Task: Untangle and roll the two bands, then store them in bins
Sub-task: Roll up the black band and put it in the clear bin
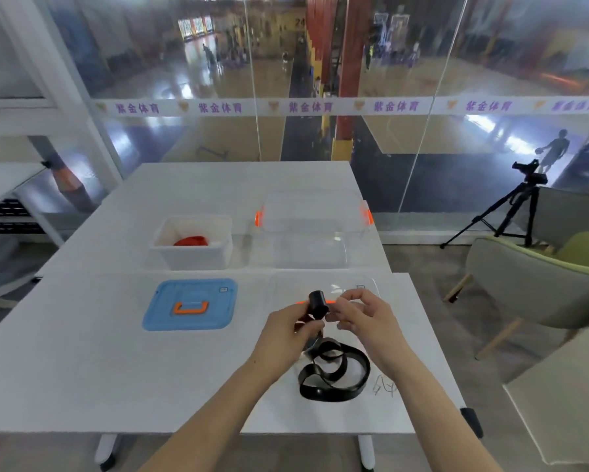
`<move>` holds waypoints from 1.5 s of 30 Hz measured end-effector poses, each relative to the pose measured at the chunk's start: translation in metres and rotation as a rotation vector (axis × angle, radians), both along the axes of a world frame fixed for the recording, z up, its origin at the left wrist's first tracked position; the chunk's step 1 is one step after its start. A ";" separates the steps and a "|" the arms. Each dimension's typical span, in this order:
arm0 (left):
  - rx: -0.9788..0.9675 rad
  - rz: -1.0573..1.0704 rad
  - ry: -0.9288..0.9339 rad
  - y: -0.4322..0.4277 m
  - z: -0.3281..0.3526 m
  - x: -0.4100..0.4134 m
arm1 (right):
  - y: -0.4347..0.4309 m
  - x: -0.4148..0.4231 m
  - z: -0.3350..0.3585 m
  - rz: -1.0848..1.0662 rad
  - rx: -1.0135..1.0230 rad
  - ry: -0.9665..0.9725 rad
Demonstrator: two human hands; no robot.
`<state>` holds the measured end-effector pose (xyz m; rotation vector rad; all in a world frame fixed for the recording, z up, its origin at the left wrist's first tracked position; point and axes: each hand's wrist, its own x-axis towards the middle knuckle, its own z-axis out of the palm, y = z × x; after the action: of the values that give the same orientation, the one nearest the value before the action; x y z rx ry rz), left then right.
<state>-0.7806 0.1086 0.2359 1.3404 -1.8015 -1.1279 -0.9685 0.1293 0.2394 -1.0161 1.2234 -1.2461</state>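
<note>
Your left hand (288,330) and right hand (361,316) pinch the black band (334,373) near the tabletop's (82,369) right edge: one end is a tight roll at your fingertips, and the glossy rest trails in loose loops on the tabletop. The red band (190,240) lies in the white bin (192,255).

Materials and finish, head view.
Black band (334,371): rubbery-looking strip, smooth, slight sheen on its loops; rolled end held up between bare left hand (288,330) and right hand (362,318). Red band (190,240): matt, material cannot be told. White bin (192,257): opaque plastic, matt, smooth. Clear bin (311,229): transparent plastic, glossy, with orange plastic clips. Blue lid (190,327): smooth plastic, low sheen, orange plastic handle. Clear lid (357,289): transparent glossy plastic. Table (82,362): white, smooth, matt top. Chair (538,294): grey cloth-like shell, pale wood legs. Glass wall (320,80): glossy, reflective.
</note>
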 end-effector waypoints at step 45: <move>-0.142 0.040 0.134 -0.022 0.058 0.012 | -0.010 -0.005 0.047 0.130 -0.254 0.451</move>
<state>-0.7686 0.0867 0.2943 1.1852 -1.7168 -1.0234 -0.9733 0.1193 0.2863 -1.6021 1.3292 -1.1216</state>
